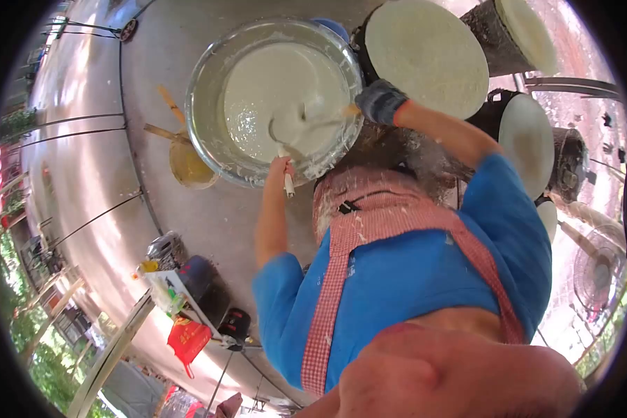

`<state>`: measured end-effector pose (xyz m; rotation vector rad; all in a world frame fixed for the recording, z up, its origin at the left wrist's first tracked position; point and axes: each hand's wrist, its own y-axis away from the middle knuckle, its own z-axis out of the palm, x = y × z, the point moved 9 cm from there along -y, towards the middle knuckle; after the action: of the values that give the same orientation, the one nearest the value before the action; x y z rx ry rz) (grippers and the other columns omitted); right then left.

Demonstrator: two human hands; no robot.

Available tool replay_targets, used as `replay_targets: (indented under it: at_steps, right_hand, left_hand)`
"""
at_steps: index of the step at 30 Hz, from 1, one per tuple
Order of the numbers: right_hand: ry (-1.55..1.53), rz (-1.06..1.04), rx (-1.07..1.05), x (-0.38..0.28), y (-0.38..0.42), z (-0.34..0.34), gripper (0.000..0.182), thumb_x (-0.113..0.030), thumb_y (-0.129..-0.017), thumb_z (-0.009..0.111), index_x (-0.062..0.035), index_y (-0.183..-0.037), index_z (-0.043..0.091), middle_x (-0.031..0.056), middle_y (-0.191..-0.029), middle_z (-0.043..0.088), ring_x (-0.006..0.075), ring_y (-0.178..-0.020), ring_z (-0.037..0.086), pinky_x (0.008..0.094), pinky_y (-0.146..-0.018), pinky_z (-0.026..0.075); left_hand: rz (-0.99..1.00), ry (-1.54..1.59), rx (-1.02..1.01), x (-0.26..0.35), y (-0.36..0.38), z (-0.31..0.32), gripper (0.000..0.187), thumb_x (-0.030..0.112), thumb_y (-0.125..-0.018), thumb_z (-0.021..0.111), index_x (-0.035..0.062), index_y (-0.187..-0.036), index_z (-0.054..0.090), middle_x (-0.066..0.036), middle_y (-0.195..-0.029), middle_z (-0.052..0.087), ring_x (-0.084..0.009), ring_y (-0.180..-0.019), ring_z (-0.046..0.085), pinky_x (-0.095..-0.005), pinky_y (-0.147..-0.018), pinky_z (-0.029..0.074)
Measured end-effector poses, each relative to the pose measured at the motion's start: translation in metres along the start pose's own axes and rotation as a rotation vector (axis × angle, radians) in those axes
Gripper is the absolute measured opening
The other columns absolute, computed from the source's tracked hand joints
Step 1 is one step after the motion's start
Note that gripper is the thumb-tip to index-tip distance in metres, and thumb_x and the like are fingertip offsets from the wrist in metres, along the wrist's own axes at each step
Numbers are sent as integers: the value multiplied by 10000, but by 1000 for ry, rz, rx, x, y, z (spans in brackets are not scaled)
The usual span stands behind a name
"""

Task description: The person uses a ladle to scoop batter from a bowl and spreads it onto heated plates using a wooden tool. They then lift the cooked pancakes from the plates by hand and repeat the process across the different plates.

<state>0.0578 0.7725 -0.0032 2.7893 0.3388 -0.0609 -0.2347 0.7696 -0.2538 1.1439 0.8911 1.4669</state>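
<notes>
A large metal basin [203, 132] holds thick, pale liquid [279, 83]. At its near rim, my bare left hand [281, 167] is closed round the whitish handle [289, 184] of a tool whose curved end meets the liquid. My right hand [381, 102], in a dark grey glove, is over the basin's right rim. Its fingers are wrapped round a wooden handle [352, 110]; the rest of that tool is blurred and reaches into the liquid, where swirl marks show. The tool heads are partly hidden.
Round, pale-topped drums [426, 56] [527, 143] stand right of the basin. A yellowish bucket [190, 166] with wooden sticks is at its left. Lower left, a small table [188, 296] bears containers, with a red bag [188, 341] beside it. A fan [595, 268] is at far right.
</notes>
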Motion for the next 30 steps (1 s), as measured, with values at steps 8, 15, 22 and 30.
replay_targets:
  at_steps: [8,15,22,30]
  right_hand:
    - [-392,372,30,-25,66,86,372,-412,-759,523,-82,-914,596,172,-807,602,336,-745,576,424,-652,442]
    - [-521,551,282,-57,145,13,394,-387,-781,517,-74,-1017,562,171,-846,601,321,-764,575,405,-696,443]
    - [-481,381,990,-25,165,-158,374,-364,-760,575,-92,-1016,581,149,-845,613,292,-758,592,365,-666,460]
    - [-1506,283,738,-50,116,-54,362,-285,-734,659,-58,-1009,589,48,-793,639,163,-563,545,311,-578,464]
  left_hand:
    - [-168,99,-219,11,4,54,179,82,-792,498,75,-678,361,17,-480,300,-61,-341,292,-207,-272,243]
    - [18,247,-454,69,252,143,295,192,-815,551,100,-653,323,37,-513,306,-16,-341,259,-139,-262,206]
    - [927,-328,-322,137,502,182,253,197,-839,514,185,-1058,387,37,-543,305,-22,-360,244,-164,-267,199]
    - [845,-454,-198,150,435,120,171,277,-876,455,139,-956,391,37,-509,279,-50,-342,256,-180,-267,219]
